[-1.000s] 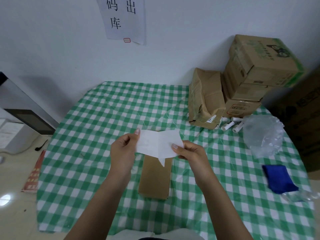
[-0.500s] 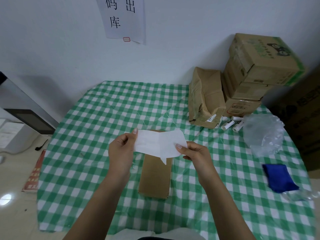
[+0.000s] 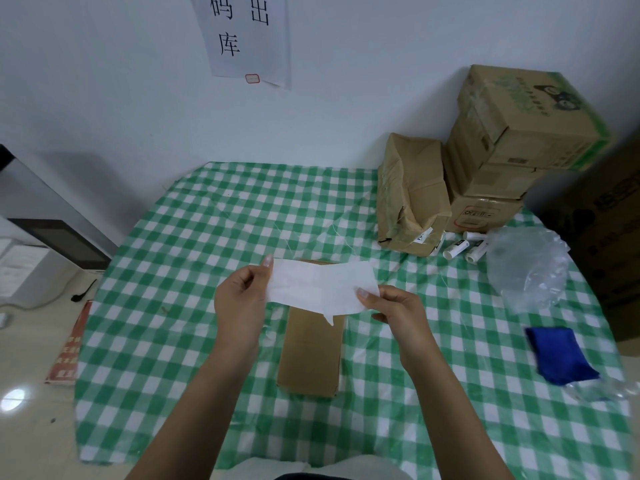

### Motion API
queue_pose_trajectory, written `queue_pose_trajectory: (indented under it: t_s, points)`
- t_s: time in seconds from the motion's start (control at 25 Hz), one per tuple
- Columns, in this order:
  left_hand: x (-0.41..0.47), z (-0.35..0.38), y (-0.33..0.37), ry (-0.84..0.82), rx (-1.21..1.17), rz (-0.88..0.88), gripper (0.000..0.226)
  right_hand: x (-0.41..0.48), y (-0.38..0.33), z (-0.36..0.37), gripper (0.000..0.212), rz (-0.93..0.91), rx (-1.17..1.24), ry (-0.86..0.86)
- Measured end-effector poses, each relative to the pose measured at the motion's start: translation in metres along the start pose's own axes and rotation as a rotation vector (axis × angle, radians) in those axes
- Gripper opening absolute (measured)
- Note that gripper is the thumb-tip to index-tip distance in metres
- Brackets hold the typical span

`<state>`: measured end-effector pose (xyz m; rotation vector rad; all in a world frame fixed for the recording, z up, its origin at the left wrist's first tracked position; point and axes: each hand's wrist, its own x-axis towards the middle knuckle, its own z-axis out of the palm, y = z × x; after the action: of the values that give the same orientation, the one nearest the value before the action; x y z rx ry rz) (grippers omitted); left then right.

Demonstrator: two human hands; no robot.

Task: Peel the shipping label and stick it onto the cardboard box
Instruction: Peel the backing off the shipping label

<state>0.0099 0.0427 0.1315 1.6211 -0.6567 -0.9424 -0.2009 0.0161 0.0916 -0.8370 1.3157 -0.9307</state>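
Note:
A white shipping label [image 3: 320, 287] is stretched flat between my two hands, above the table. My left hand [image 3: 242, 301] pinches its left edge with the thumb on top. At the label's right edge, my right hand [image 3: 394, 310] pinches it. A small peeled corner hangs down from the lower edge. Directly under the label lies a long brown cardboard box [image 3: 311, 351] flat on the green checked tablecloth [image 3: 194, 258]; the label hides the box's far end.
Stacked cardboard boxes [image 3: 512, 140] and a crumpled brown parcel [image 3: 408, 195] stand at the back right. Small white tubes [image 3: 460, 245], a clear plastic bag [image 3: 526, 268] and a blue cloth [image 3: 557, 355] lie on the right. A white device [image 3: 27, 265] sits off the table's left.
Both hands have drawn apart, with the right hand moving to the right, so the label has spread wider and flatter between them. The box has not moved.

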Motion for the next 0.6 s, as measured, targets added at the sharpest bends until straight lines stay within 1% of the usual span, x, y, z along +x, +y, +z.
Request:
queue_pose_trajectory:
  t_s: [0.2,0.32,0.48,0.6]
  points:
    - [-0.001,0.000,-0.005,0.020,0.025,-0.018,0.041,0.009,0.015,-0.001,0.026,0.100,-0.051,0.049]
    - [0.001,-0.001,-0.010,0.047,0.027,-0.043,0.040,0.012,0.024,-0.005,0.027,0.135,-0.074,0.050]
    - [0.007,-0.005,-0.013,0.060,0.005,-0.056,0.051,0.016,0.033,-0.015,0.021,0.198,0.014,0.030]
    - [0.006,-0.004,-0.014,0.048,0.011,-0.057,0.045,0.017,0.044,-0.021,0.024,0.249,0.068,-0.009]
